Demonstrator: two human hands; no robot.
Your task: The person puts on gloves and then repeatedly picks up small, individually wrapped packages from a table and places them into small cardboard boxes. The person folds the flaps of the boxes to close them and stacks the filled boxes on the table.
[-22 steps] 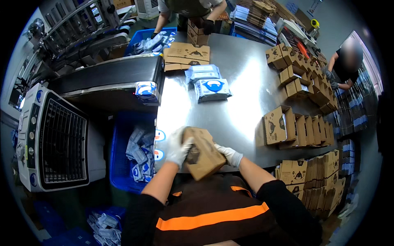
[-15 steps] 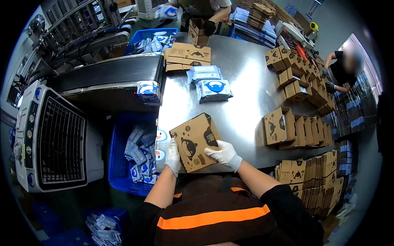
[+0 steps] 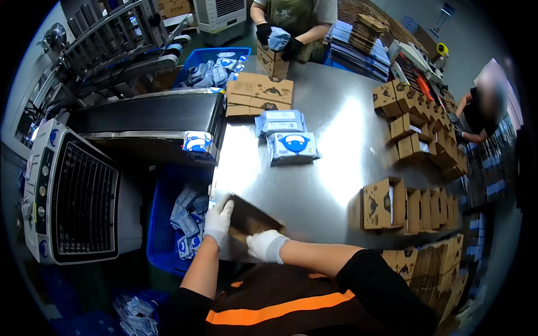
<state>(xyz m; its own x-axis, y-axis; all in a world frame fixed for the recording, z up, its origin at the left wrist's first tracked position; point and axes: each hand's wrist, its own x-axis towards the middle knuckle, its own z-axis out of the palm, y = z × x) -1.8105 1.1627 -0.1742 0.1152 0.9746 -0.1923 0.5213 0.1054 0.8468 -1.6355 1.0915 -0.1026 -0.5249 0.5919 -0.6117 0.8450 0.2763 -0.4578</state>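
A brown cardboard box (image 3: 253,217) is tilted at the near edge of the steel table, its plain, shaded side toward me and slightly blurred. My left hand (image 3: 217,224), in a white glove, is closed around its left edge, thumb at the top. My right hand (image 3: 267,246), gloved too, has curled fingers against the box's near right part; its fingertips are partly hidden. Beyond the box lie two blue-and-white soft packs that look like wipes: the nearer pack (image 3: 292,148) and the farther pack (image 3: 281,121).
Flattened cartons (image 3: 259,92) lie far left beside a conveyor (image 3: 151,115) with one pack at its end. A blue crate (image 3: 159,224) of packs stands below left. Open boxes (image 3: 376,207) line the right. Across the table, a co-worker's black-gloved hands (image 3: 291,49) hold a pack above a box.
My hands have turned the box and brought it lower; its printed face no longer shows. The right hand has moved left. The co-worker's pack has come over the far box.
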